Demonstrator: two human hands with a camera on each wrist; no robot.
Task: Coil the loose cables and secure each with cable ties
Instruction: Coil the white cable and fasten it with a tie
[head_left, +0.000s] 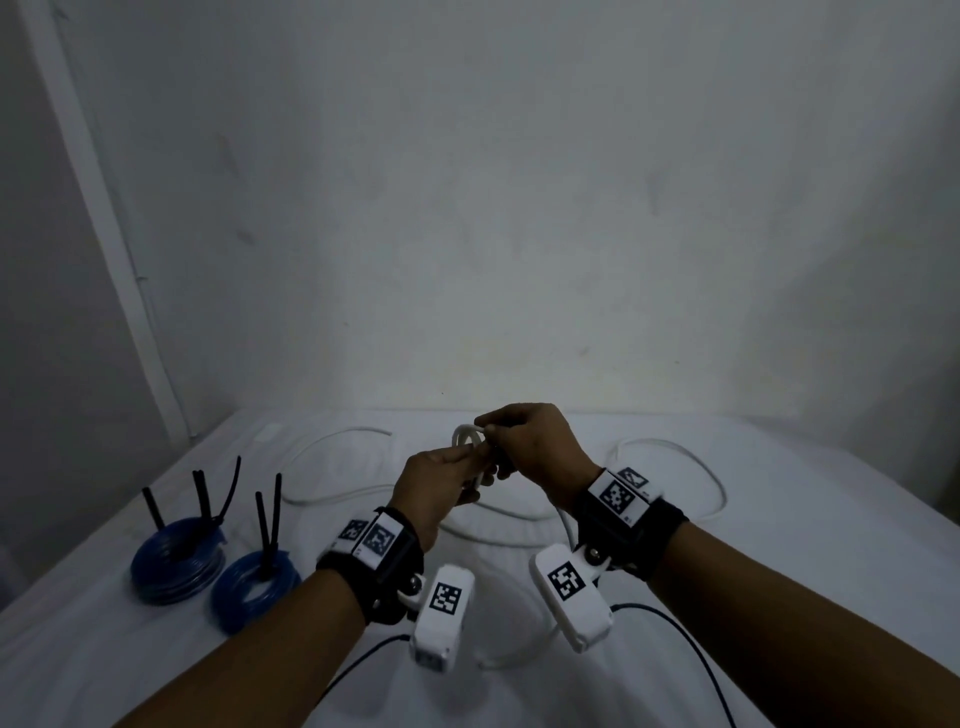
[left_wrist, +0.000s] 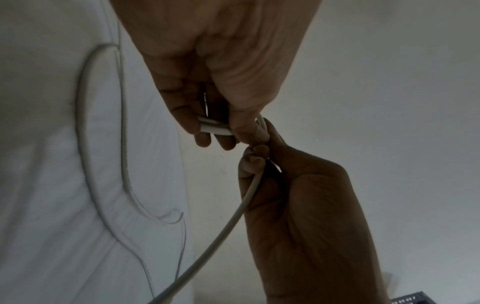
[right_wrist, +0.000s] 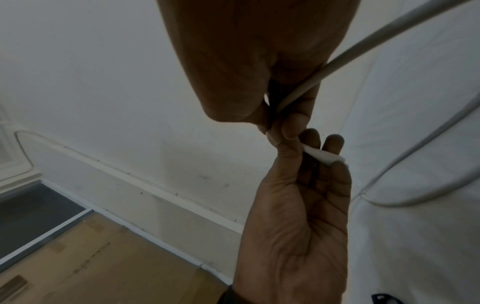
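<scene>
A long white cable (head_left: 698, 467) lies in loose curves on the white sheet (head_left: 779, 519). Above the sheet, both hands hold a small coiled part of it (head_left: 464, 435). My left hand (head_left: 470, 460) pinches the white turns between thumb and fingers; the left wrist view shows them (left_wrist: 214, 128) in the left hand (left_wrist: 207, 115). My right hand (head_left: 493, 434) grips the cable just beside it, and the strand (right_wrist: 311, 82) runs out past my right hand (right_wrist: 281, 123). Two blue coils (head_left: 176, 566) (head_left: 254, 587) lie at the left, each with black cable ties (head_left: 205, 499) sticking up.
The sheet ends at a pale wall (head_left: 519, 208) behind the hands. Black leads (head_left: 691, 654) from the wrist cameras trail over the near sheet. In the right wrist view a brown floor (right_wrist: 103, 257) lies below the sheet's left side.
</scene>
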